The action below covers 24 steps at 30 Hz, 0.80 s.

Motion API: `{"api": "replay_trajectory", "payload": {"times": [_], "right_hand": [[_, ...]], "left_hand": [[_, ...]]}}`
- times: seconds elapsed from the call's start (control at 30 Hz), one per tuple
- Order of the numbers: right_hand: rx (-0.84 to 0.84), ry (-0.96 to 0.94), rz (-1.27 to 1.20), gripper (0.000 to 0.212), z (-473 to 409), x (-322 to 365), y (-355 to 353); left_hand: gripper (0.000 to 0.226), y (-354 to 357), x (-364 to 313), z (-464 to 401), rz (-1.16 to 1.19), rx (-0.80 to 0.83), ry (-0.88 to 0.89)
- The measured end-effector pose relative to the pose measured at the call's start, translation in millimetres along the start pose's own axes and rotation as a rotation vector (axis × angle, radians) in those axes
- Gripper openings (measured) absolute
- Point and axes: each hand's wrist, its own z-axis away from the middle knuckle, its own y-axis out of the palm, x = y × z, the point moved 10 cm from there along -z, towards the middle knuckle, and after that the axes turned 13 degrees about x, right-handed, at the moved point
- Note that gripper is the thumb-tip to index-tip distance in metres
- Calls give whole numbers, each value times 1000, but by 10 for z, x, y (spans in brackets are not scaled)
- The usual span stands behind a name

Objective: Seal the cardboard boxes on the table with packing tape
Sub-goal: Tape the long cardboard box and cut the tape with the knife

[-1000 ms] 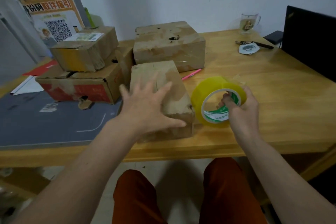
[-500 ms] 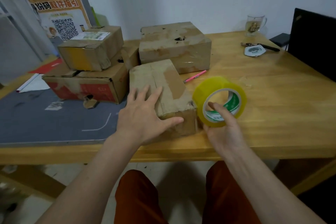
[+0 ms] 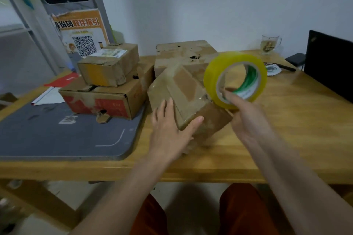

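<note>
The wooden table was the largest item I logged; its near edge ran across the view, with bare wood to the right of the boxes up to a dark laptop at the right edge. A grey mat covered the left part, reaching almost to the near edge.

I counted four cardboard boxes. A large box sat at the back. A red-printed box on the mat's far side carried a smaller labelled box on top. The nearest box sat tilted, close to the table's near edge.

My left hand lay on that nearest box, fingers spread and straight, thumb across its near corner. My right hand gripped one yellow tape roll, a finger hooked inside the core, the roll held above the box's right end.

One glass mug stood at the far right by the wall.
</note>
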Motion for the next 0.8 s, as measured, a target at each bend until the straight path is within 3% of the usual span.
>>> {"api": "replay_trajectory", "payload": {"times": [0.1, 0.13, 0.27, 0.37, 0.43, 0.53, 0.8], "right_hand": [[-38, -79, 292, 15, -175, 439, 112], [11, -95, 395, 13, -209, 513, 237], [134, -145, 737, 12, -186, 492, 650], [144, -182, 925, 14, -152, 506, 733], [196, -208, 999, 17, -147, 546, 776], [210, -229, 972, 18, -167, 618, 681], [40, -142, 492, 17, -330, 804, -221]], "left_hand": [[141, 333, -129, -34, 181, 221, 49], [141, 299, -189, -64, 195, 193, 89], [117, -232, -430, -121, 153, -180, 295], [94, -315, -444, -161, 89, -203, 385], [92, -320, -430, -169, -11, -195, 387], [97, -294, -435, -150, -108, -196, 380], [87, -299, -464, -93, -166, -220, 383]]}}
